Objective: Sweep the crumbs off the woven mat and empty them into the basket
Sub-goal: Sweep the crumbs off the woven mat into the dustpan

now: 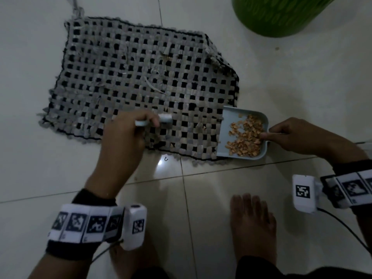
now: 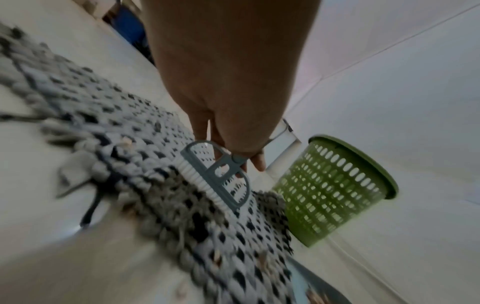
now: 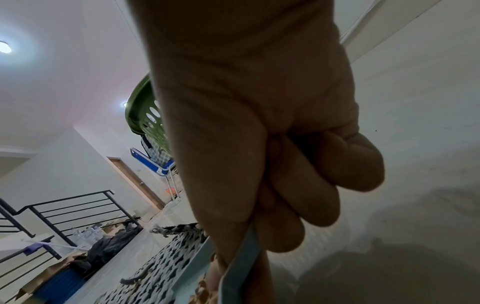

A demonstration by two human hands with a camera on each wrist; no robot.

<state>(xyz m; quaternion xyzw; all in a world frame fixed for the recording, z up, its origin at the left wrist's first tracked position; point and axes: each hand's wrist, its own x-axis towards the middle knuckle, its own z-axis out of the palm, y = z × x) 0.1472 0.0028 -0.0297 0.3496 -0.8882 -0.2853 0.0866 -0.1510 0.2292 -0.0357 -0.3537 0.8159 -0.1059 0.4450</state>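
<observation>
Left hand (image 1: pixel 128 135): curled round the handle of the brush (image 2: pixel 215 176); bristles over the woven mat (image 1: pixel 128 77), near edge.
Stray crumbs (image 1: pixel 172 145): on the mat between brush and dustpan, right of the left grip.
Right hand (image 1: pixel 298 135): pinching the dustpan (image 1: pixel 241 133) handle; pan mouth faces left, onto the mat edge; crumb pile inside.
Basket (image 1: pixel 281 15): ahead of the right grip, well apart; right hand nearer.
Hidden: basket cut off in head view; pan handle covered; left wrist view blurred.

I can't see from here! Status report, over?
Left hand grips grey brush; right hand holds pale-blue dustpan. Orange crumbs inside. Green basket unobstructed.
</observation>
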